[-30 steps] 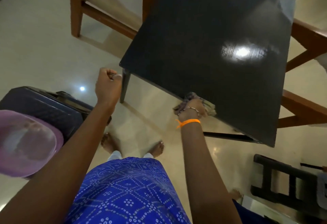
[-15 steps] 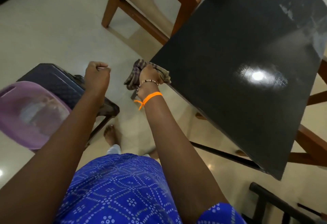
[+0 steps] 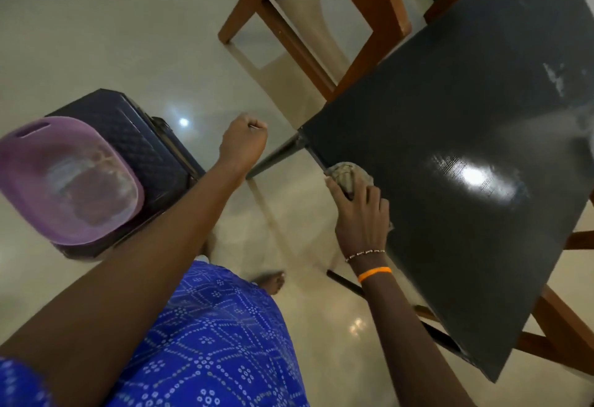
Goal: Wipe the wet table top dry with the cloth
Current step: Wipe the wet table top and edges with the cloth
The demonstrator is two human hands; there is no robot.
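Note:
A black square table top (image 3: 450,117) fills the right side, with a bright light glare and pale wet streaks toward its far right. My right hand (image 3: 361,213) presses flat on a crumpled grey-brown cloth (image 3: 345,175) at the table's near left edge, close to the corner. The cloth bunches out past my fingertips. My left hand (image 3: 245,143) hangs in a fist over the floor, left of the table corner, holding nothing that I can see.
A purple plastic basin (image 3: 64,181) sits on a dark suitcase (image 3: 141,146) at my left. A wooden chair (image 3: 321,30) stands beyond the table corner, more wooden frame (image 3: 559,332) at the right. Glossy tiled floor (image 3: 128,36) lies around; my foot (image 3: 273,281) is below.
My right hand slid the cloth left along the near edge to the corner, then back onto the top just right of that corner. The left fist stayed raised.

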